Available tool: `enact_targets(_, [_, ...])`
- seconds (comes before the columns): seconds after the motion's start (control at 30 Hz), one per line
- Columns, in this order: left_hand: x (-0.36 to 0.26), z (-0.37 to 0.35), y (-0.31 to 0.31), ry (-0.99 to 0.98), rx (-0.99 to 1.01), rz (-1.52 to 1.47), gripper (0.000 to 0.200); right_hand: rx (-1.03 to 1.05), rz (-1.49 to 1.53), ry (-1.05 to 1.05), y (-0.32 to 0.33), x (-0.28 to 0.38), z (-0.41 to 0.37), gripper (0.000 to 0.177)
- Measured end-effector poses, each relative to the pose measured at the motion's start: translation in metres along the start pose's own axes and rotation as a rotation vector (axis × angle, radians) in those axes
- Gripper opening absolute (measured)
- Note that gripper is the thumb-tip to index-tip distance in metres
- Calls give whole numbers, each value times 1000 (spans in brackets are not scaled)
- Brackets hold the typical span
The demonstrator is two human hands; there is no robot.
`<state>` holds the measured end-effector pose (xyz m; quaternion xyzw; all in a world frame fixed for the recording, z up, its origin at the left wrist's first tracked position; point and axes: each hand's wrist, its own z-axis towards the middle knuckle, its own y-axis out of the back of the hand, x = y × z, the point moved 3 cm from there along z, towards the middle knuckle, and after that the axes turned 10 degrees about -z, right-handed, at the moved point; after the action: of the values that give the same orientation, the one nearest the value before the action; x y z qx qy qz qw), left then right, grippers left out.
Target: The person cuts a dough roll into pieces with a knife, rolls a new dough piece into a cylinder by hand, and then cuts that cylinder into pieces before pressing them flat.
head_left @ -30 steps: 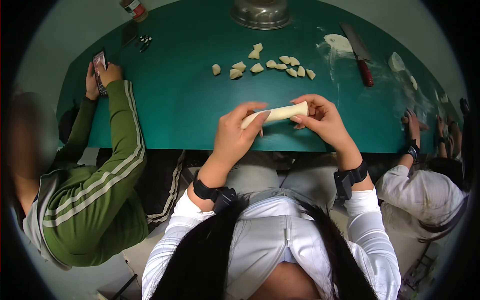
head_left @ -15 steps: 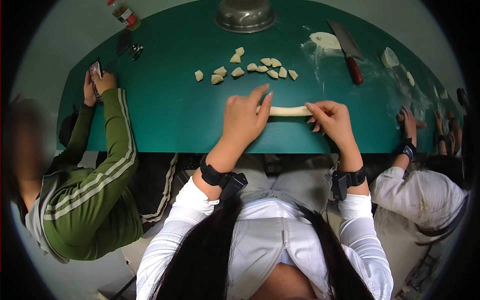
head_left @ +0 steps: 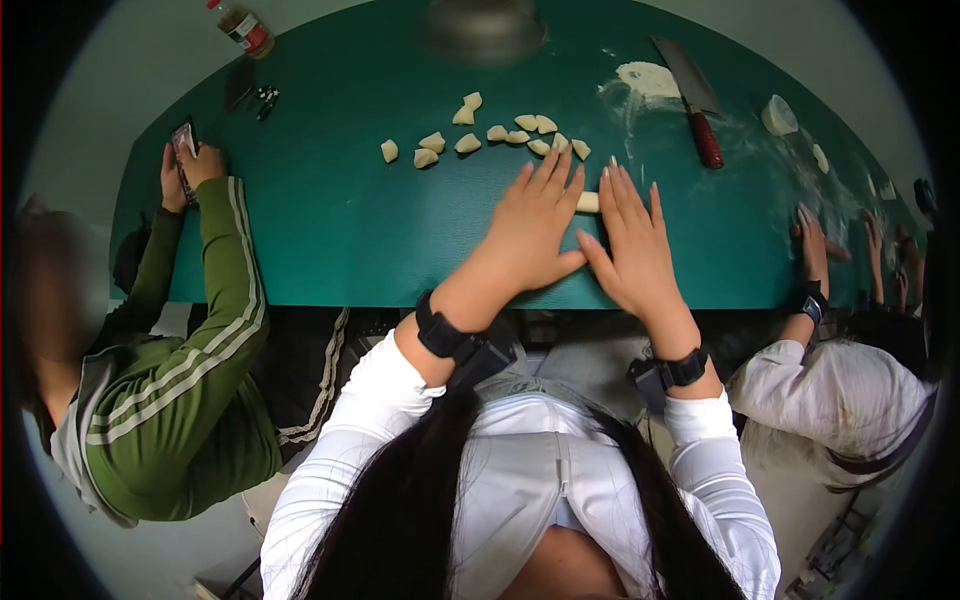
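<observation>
A pale dough rope lies on the green table, mostly covered by my two hands; only a short piece shows between them. My left hand rests flat over its left part, fingers stretched forward and away from me. Beside it, my right hand lies flat over the right part with the fingers extended. Just beyond my fingertips are several cut dough pieces, scattered across the table.
A cleaver with a red handle lies beside a flour pile. Farther right is a clear cup. A metal bowl and a jar stand at the back. A person in green holds a phone; others sit at right.
Both hands have gone from holding the dough rope by its ends to lying flat over it, closer together. The rope is now lower and largely hidden under them.
</observation>
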<state>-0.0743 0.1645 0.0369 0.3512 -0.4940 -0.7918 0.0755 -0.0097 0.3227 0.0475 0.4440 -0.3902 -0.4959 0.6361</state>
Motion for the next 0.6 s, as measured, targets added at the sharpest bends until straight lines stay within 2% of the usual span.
enact_targets(0.07, [-15,-26,1,-8,-9,-33,97,42,42,13,13,8,-19,76])
enact_targets(0.13, [-38,-57,11,66,43,-231,104,161,73,2,27,18,-41,79])
enact_targets(0.17, [-44,-62,15,66,69,-205,106,223,97,-6,35,22,-47,81])
enact_targets(0.27, [-38,-52,13,85,68,-65,113,176,91,-31,28,21,-39,83])
enact_targets(0.33, [-16,-29,0,90,12,-105,116,106,47,-65,12,14,-12,84])
enact_targets(0.4, [5,-2,1,70,-51,-54,103,12,44,-103,-11,1,14,83])
enact_targets(0.5, [9,2,7,-13,64,-76,100,43,80,-87,-9,2,13,82])
enact_targets(0.53, [1,-15,7,-164,22,-141,98,57,88,-67,-3,5,5,82])
enact_targets(0.6, [-15,-46,7,-161,95,-248,100,121,101,-9,12,14,-25,85])
